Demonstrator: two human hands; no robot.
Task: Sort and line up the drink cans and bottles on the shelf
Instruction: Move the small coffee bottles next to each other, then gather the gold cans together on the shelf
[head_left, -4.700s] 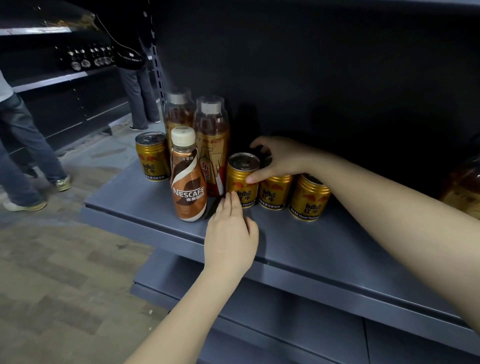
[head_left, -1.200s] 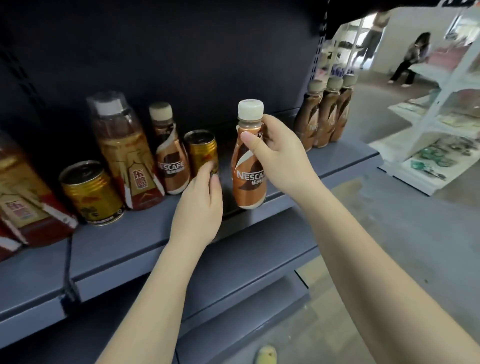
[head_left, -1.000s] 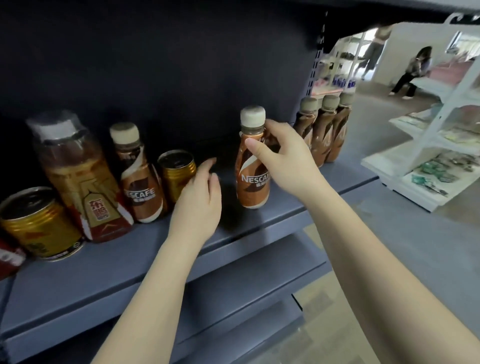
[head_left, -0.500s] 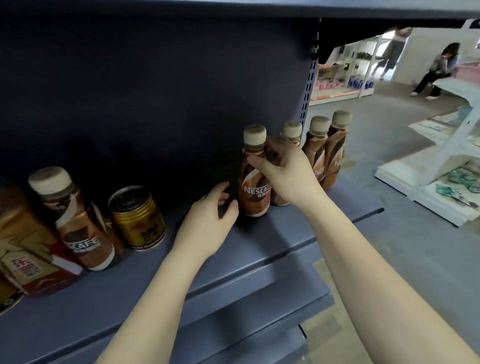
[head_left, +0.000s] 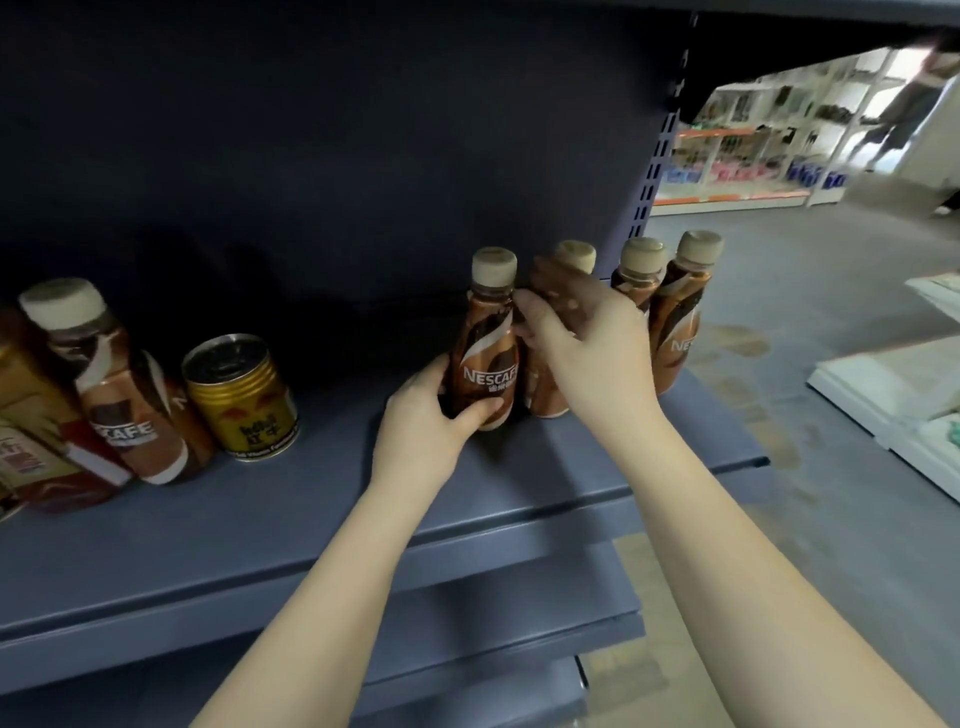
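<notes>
Head view, left grip (head_left: 423, 415) clasping Nescafe bottle (head_left: 485, 353), right grip (head_left: 587, 343) pinching its neck.

Head-worn view, close, down onto shelf (head_left: 291, 525)

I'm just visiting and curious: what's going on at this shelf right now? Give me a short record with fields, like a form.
Setting: dark blue store shelf, head camera view
Left hand: wrapped around the lower body of a Nescafe bottle
Right hand: on the neighbouring bottle, mostly covering it
Row at right end: two more coffee bottles, upright
Further left: gold can, another Nescafe bottle, a larger tea bottle partly cut off
Held bottle: upright, base on or near the shelf; contact not clear
</notes>
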